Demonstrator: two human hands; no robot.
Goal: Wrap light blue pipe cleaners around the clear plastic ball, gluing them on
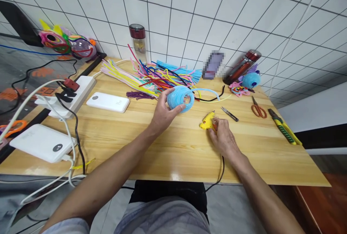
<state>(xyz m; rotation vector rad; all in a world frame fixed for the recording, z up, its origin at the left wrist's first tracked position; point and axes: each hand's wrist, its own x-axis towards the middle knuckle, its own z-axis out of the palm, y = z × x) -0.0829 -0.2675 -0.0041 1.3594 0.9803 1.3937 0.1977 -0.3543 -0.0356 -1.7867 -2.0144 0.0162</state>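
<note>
My left hand point(166, 109) is closed around a light blue ball of coiled pipe cleaner point(176, 98), its round opening turned to the right. A loose blue pipe cleaner end point(210, 91) trails from the ball to the right. On the tabletop, my right hand point(223, 136) has its fingers wrapped on the handle of a yellow hot glue gun point(207, 120). The nozzle points away from me, and a black cord runs from beneath that hand over the front edge. Just right of the glue gun lie small thread snips point(230, 114).
Loose pipe cleaners point(162, 78) lie in a pile behind the ball. Scissors point(258, 108), pliers point(283, 127), a blue fuzzy figure point(251, 79) and a red thermos point(242, 67) are at right. White power banks point(108, 102) and a power strip point(73, 96) with cables occupy the left.
</note>
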